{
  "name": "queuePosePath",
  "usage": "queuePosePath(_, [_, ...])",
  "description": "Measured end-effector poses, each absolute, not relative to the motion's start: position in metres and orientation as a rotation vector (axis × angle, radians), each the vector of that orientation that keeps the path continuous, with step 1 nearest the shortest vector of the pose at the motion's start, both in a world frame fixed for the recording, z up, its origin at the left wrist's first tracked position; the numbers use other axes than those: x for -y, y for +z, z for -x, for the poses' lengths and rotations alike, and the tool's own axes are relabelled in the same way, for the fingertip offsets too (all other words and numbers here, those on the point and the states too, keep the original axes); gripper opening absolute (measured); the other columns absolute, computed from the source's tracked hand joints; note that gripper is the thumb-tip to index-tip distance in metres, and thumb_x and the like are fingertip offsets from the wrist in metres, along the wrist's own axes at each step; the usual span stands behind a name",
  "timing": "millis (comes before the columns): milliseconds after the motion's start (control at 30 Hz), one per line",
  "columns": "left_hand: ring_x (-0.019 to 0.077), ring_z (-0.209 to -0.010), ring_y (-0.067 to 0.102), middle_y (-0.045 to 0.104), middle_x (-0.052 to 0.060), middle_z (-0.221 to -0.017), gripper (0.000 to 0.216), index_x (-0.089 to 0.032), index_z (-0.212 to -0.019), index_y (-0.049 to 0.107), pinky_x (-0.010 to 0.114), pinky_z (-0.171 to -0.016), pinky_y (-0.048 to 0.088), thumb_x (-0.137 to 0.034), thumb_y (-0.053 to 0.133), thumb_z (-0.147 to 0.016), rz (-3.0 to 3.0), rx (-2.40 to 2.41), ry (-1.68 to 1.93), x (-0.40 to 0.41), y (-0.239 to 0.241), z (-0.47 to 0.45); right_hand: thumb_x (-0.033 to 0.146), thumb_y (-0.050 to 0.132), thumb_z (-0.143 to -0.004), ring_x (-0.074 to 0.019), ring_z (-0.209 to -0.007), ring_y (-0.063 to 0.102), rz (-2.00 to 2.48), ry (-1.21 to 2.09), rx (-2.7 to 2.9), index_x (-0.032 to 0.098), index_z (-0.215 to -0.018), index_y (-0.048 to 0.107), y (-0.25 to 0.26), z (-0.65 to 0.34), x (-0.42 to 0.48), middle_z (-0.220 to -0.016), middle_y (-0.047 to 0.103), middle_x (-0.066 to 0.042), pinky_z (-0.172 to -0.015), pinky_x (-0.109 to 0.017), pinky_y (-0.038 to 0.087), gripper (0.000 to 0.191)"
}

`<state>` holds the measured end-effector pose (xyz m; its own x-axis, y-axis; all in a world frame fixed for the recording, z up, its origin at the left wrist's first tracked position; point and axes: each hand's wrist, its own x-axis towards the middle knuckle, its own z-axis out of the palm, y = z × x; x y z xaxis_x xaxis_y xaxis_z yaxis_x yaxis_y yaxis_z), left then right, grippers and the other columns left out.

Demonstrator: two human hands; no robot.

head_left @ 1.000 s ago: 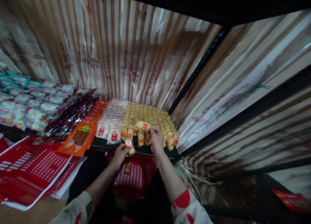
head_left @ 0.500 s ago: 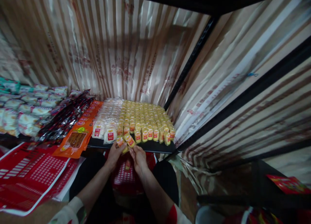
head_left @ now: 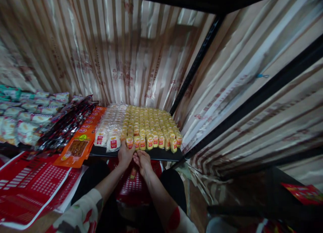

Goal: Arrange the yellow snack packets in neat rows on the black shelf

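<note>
Rows of small yellow-wrapped snack packets (head_left: 155, 125) with red-and-white labels stand on a black shelf (head_left: 161, 154). At the left end of the front row, my left hand (head_left: 126, 155) has its thumb and fingers around a yellow snack packet (head_left: 129, 142). Just to its right, my right hand (head_left: 143, 161) is at the shelf's front edge with its fingers curled together. Whatever is in those fingers, if anything, is hidden. White-wrapped packets (head_left: 113, 142) with red labels stand left of the yellow ones. Below my hands is a red basket (head_left: 132, 187), with a small packet (head_left: 133, 173) in it.
Left along the shelf lie an orange snack bag (head_left: 79, 145), dark shiny packets (head_left: 63, 125) and white-and-green packets (head_left: 30, 110). A red basket (head_left: 32, 182) is at lower left. A black post (head_left: 198, 64) rises at the shelf's right corner, before striped curtains (head_left: 141, 51).
Two yellow packets held above the shelf edge have gone into the gap in the front row. Both hands have moved slightly, and the right hand's visible packet is out of its fingers.
</note>
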<state>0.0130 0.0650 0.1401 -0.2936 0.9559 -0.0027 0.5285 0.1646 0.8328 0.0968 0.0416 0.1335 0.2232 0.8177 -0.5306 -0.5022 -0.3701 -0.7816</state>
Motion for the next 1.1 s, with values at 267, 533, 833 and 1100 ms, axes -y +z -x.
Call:
queuePosePath(267, [0.0232, -0.085, 0.064, 0.066, 0.011, -0.093, 0.042, -0.018, -0.115, 0.045, 0.030, -0.069, 0.044, -0.042, 0.052, -0.081, -1.551, -2.196, 0.680, -0.070, 0.150, -0.016, 0.012, 0.052, -0.072, -0.0089, -0.049, 0.059, 1.367, 1.249, 0.631, 0.017, -0.081, 0.051, 0.116, -0.095, -0.045, -0.060, 0.060, 0.004, -0.049, -0.019, 0.049, 0.010])
queuePosePath(533, [0.0257, -0.086, 0.064, 0.066, 0.012, -0.093, 0.041, -0.016, -0.109, 0.047, 0.032, -0.070, 0.045, -0.046, 0.048, -0.082, -1.598, -2.147, 0.749, -0.065, 0.134, -0.015, 0.015, 0.043, -0.076, -0.0173, -0.092, 0.062, 1.432, 0.696, 1.277, 0.017, -0.102, 0.062, 0.099, -0.101, -0.045, -0.103, 0.063, -0.009, -0.088, -0.034, 0.048, 0.032])
queuePosePath(833, [0.0222, -0.084, 0.065, 0.067, 0.009, -0.088, 0.029, -0.017, -0.098, 0.049, 0.030, -0.073, 0.048, -0.038, 0.052, -0.079, -1.471, -1.906, 1.021, -0.059, 0.118, 0.003, 0.009, 0.036, -0.076, -0.0193, -0.089, 0.059, 1.512, 0.480, 1.396, 0.013, -0.125, 0.052, 0.090, -0.086, -0.054, -0.103, 0.055, -0.014, -0.083, -0.035, 0.051, 0.052])
queuePosePath(1100, [0.0225, -0.087, 0.064, 0.066, 0.009, -0.092, 0.032, -0.017, -0.102, 0.051, 0.031, -0.078, 0.046, -0.038, 0.053, -0.078, -1.461, -1.879, 1.007, -0.061, 0.116, 0.006, 0.016, 0.035, -0.084, -0.0221, -0.094, 0.055, 1.523, 0.373, 1.548, 0.012, -0.129, 0.047, 0.111, -0.076, -0.049, -0.107, 0.050, -0.016, -0.084, -0.037, 0.050, 0.047])
